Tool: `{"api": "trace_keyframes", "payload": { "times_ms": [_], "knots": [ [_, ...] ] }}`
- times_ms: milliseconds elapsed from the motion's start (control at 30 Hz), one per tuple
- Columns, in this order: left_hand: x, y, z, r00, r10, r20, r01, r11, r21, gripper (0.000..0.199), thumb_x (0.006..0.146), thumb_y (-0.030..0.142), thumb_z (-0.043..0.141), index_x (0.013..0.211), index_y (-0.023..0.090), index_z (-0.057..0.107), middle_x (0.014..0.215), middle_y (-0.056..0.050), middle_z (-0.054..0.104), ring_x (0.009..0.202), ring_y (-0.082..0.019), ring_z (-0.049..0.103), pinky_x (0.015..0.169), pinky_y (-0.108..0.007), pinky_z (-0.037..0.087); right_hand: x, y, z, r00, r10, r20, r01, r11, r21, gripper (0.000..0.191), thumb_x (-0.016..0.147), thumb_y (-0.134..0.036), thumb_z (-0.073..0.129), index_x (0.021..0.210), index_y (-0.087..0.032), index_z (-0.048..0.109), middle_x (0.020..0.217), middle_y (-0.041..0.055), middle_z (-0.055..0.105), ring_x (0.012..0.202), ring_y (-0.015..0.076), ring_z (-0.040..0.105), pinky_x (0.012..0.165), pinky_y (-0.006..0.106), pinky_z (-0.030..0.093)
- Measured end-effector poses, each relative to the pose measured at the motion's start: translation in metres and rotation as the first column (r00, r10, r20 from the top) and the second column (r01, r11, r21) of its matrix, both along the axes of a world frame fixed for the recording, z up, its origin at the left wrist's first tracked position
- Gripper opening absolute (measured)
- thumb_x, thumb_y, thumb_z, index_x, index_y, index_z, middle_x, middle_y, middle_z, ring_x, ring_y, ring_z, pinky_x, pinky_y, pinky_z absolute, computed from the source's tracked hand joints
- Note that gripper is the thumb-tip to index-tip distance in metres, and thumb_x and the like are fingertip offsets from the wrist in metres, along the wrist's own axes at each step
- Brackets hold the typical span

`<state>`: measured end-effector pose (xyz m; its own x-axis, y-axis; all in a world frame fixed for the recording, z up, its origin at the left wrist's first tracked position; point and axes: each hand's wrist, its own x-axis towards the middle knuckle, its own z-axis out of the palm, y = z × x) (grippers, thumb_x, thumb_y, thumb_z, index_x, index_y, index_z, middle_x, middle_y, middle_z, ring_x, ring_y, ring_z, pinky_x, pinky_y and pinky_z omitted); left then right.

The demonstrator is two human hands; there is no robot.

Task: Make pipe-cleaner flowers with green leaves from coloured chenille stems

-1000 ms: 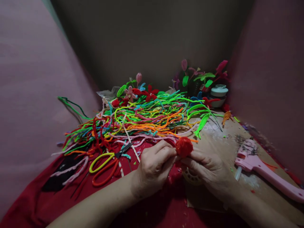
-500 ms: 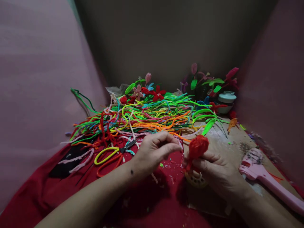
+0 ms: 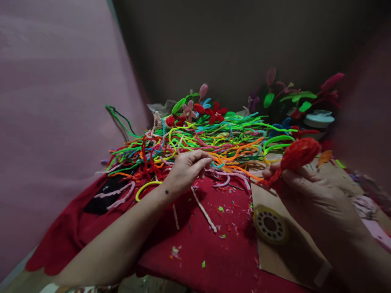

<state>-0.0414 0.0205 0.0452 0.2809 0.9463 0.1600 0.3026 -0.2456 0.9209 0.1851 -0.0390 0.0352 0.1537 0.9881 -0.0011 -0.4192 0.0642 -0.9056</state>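
My right hand point(image 3: 308, 191) grips the twisted base of a fuzzy red bud point(image 3: 301, 154), which points up and to the right above the cardboard. My left hand point(image 3: 191, 165) is at the front edge of the pile of coloured pipe cleaners point(image 3: 210, 142). Its fingers are curled with thumb and forefinger together; what is between them, if anything, I cannot make out. Under the left wrist shows a yellow scissor handle point(image 3: 146, 188); the rest of the scissors is hidden.
A roll of tape point(image 3: 270, 224) lies on cardboard point(image 3: 265, 254) at right. Scraps dot the red cloth point(image 3: 220, 260). Pipe-cleaner flowers point(image 3: 216, 112) and a jar with a pale lid point(image 3: 319, 119) stand behind. A pink tool point(image 3: 377, 234) is at far right.
My right hand has lifted the red bud up and to the right, away from the tape roll. My left hand has moved slightly up, over the scissors. The view has shifted.
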Motion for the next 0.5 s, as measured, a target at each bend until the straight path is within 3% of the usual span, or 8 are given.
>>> {"api": "trace_keyframes", "payload": {
  "times_ms": [133, 267, 333, 400, 500],
  "knots": [
    [-0.010, 0.005, -0.005, 0.975, -0.099, -0.197, 0.119, 0.989, 0.092, 0.015, 0.078, 0.024, 0.056, 0.079, 0.013, 0.067, 0.066, -0.002, 0.062, 0.058, -0.010, 0.055, 0.056, -0.021, 0.044, 0.003, 0.003, -0.018, 1.000, -0.004, 0.000, 0.004, 0.996, -0.094, 0.015, 0.060, -0.029, 0.078, 0.073, -0.027, 0.073, 0.074, -0.0007, 0.069, 0.070, 0.0129, 0.061, 0.064, 0.020, 0.049],
    [-0.009, 0.009, -0.022, 0.901, -0.100, -0.421, 0.246, 0.919, 0.309, 0.013, 0.080, 0.014, 0.054, 0.083, 0.016, 0.066, 0.082, -0.004, 0.066, 0.078, -0.014, 0.060, 0.074, -0.026, 0.046, 0.004, 0.004, -0.022, 0.998, -0.017, 0.063, 0.025, 0.992, -0.126, 0.019, 0.058, -0.032, 0.079, 0.075, -0.024, 0.074, 0.075, 0.0008, 0.070, 0.069, 0.0132, 0.061, 0.065, 0.021, 0.049],
    [-0.005, 0.010, -0.035, 0.816, -0.054, -0.575, 0.317, 0.875, 0.367, 0.016, 0.083, 0.013, 0.049, 0.086, 0.016, 0.064, 0.087, -0.005, 0.064, 0.079, -0.014, 0.058, 0.073, -0.026, 0.046, 0.004, 0.005, -0.022, 0.996, -0.011, 0.091, 0.023, 0.991, -0.132, 0.020, 0.058, -0.034, 0.079, 0.074, -0.023, 0.074, 0.072, 0.0014, 0.070, 0.067, 0.0137, 0.061, 0.064, 0.022, 0.049],
    [0.001, 0.011, -0.047, 0.668, 0.051, -0.743, 0.364, 0.848, 0.385, 0.018, 0.085, 0.014, 0.045, 0.088, 0.016, 0.063, 0.090, -0.006, 0.061, 0.079, -0.015, 0.056, 0.070, -0.027, 0.046, 0.004, 0.006, -0.023, 0.996, 0.001, 0.090, 0.010, 0.992, -0.124, 0.020, 0.056, -0.034, 0.079, 0.072, -0.023, 0.073, 0.067, 0.0008, 0.069, 0.063, 0.0139, 0.060, 0.061, 0.024, 0.048],
    [0.009, 0.012, -0.056, 0.554, 0.103, -0.826, 0.400, 0.838, 0.372, 0.020, 0.087, 0.015, 0.041, 0.085, 0.016, 0.060, 0.089, -0.007, 0.057, 0.083, -0.018, 0.051, 0.071, -0.030, 0.045, 0.005, 0.007, -0.024, 0.997, 0.009, 0.078, -0.002, 0.996, -0.091, 0.017, 0.057, -0.032, 0.079, 0.070, -0.023, 0.072, 0.066, 0.0006, 0.068, 0.061, 0.0147, 0.060, 0.062, 0.026, 0.048]
  ]
}}
